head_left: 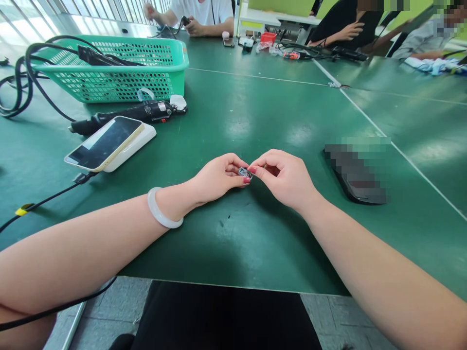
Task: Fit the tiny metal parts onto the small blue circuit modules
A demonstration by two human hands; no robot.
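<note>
Just above the green tabletop, my left hand point(216, 179) pinches a small circuit board point(244, 172) between thumb and curled fingers. The board looks dark with whitish and bluish parts; its fine detail is too small to read. From the other side, my right hand point(283, 176) has thumb and forefinger closed at the board's right end. Whether a second tiny piece sits between those fingertips is hidden. Both hands meet near the middle of the view, and a white bangle point(163, 209) circles my left wrist.
A phone point(105, 142) rests on a white box at left, near a black corded tool point(127, 115). Behind them stands a green basket point(116, 78) with cables. A dark, partly blurred object point(355, 175) lies at right. Several people sit across the table point(255, 112).
</note>
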